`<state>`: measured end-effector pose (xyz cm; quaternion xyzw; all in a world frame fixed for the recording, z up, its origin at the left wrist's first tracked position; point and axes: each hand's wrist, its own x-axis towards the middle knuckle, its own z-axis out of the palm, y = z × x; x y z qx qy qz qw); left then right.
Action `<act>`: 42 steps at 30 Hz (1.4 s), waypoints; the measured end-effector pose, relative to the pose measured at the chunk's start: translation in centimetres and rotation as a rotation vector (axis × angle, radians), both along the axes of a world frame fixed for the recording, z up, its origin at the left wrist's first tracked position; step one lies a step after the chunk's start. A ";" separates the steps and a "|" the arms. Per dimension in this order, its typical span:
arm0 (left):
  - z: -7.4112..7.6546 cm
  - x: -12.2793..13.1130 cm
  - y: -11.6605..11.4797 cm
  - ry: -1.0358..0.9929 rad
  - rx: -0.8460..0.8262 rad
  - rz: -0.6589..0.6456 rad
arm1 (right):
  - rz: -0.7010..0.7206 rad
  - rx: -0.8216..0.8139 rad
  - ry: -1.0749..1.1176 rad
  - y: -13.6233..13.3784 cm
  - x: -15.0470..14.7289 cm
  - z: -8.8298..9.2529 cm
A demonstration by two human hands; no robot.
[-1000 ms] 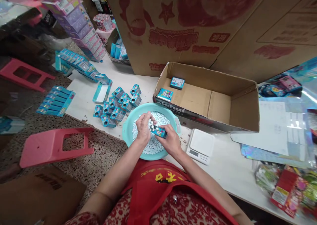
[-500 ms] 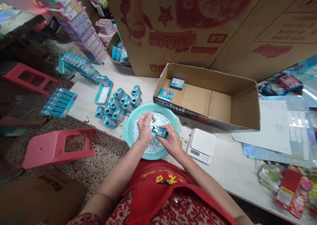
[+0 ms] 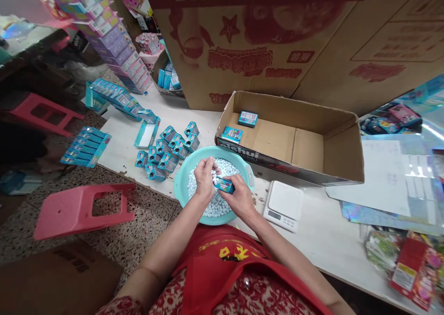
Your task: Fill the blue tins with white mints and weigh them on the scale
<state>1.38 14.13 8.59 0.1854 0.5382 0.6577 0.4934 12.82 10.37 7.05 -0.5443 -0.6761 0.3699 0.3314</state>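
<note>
A turquoise basin holds many small white pellets. Over it, my right hand grips a small blue box lying tilted on its side. My left hand is at the left end of that box, fingers curled together around some white pellets. Left of the basin stand several small blue boxes with round holes in their tops. Behind the basin is a long cardboard box with two blue boxes inside at its left end.
A white scale sits right of the basin. Large cartons rise behind. Stacked pink and purple boxes stand at the back left, a pink stool on the floor at left. Paper sheets and packets lie at right.
The view has shifted slightly. My hands stay over the basin with the blue box, and fewer pellets show between my left fingers and the box. A person's limb at the far left has gone from view.
</note>
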 end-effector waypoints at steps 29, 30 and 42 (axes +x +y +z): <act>1.6 -0.2 -1.0 -0.078 0.000 -0.008 | -0.002 0.041 0.265 -1.4 0.3 -1.6; 1.8 -0.1 -1.1 -0.082 0.002 -0.008 | -0.004 0.037 0.272 -1.4 0.4 -1.6; 1.2 0.5 -1.4 -0.025 0.013 -0.001 | -0.035 -0.002 0.278 -1.5 0.5 -1.3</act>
